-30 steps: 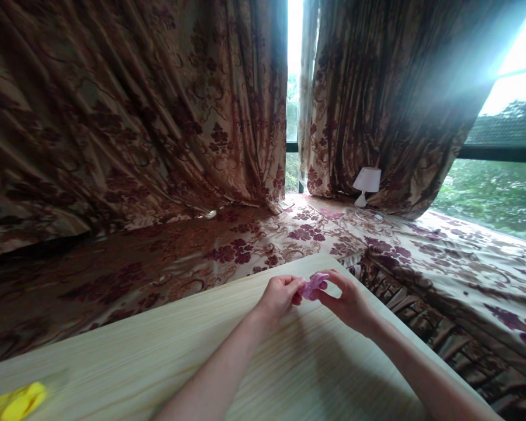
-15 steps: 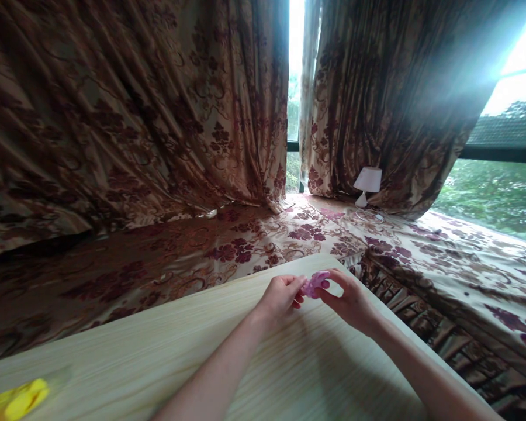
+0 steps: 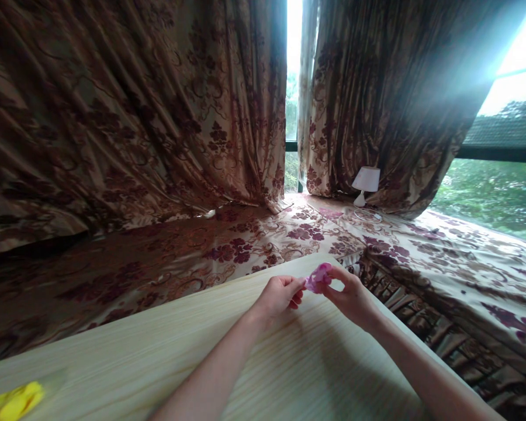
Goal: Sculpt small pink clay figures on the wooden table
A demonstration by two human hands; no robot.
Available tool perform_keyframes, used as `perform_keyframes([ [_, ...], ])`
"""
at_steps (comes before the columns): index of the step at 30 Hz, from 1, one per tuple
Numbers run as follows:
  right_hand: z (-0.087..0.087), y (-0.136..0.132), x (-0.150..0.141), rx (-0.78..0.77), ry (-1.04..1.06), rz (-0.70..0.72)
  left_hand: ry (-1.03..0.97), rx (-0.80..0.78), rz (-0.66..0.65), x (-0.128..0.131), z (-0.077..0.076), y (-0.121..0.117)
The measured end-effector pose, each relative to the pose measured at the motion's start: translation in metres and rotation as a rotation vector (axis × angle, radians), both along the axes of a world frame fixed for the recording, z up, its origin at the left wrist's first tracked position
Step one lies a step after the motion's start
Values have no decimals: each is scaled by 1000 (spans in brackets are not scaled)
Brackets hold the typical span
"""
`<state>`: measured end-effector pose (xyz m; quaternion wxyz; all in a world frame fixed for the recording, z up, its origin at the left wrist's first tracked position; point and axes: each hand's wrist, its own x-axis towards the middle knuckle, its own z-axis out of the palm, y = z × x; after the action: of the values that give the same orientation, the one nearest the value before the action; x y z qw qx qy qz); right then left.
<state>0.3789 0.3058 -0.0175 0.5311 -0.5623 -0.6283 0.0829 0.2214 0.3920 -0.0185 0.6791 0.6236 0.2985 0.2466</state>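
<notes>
A small pink-purple piece [image 3: 319, 278], lumpy or crumpled in outline, is held up over the far corner of the table. My left hand [image 3: 282, 294] pinches its left end between thumb and curled fingers. Thumb and index finger of my right hand [image 3: 349, 296] grip its right side, with a gap showing between them. Just what the piece is cannot be made out at this size. Both hands meet at it, above the pale wood-grain tabletop [image 3: 166, 345].
Something bright yellow [image 3: 15, 402], seemingly in clear plastic, lies at the table's lower left edge. Beyond the table is a ledge covered in floral cloth [image 3: 307, 232], with a small white lamp [image 3: 366, 180] and its cord. Patterned curtains [image 3: 228, 117] hang behind.
The pink-purple piece has turned and spread a little between my fingers, and its right part sits slightly higher. My right hand has risen slightly; my left hand stays nearly in place.
</notes>
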Motion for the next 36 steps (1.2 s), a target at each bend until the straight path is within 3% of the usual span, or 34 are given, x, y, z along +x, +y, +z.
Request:
perform_keyframes([
  [11,-2,1,0,-12,8,3,14,-13,-17,0,2,-3],
  [16,-1,1,-2,-8,0,-5,-44,-86,51,1,4,-5],
  [22,3,-3,-5,-42,-1,51,-110,-159,20,3,2,-7],
  [30,14,-3,15,-283,325,79,-134,-165,-83,-1,4,-8],
  [36,5,-6,19,-568,342,268,-159,-92,-207,-3,10,-11],
])
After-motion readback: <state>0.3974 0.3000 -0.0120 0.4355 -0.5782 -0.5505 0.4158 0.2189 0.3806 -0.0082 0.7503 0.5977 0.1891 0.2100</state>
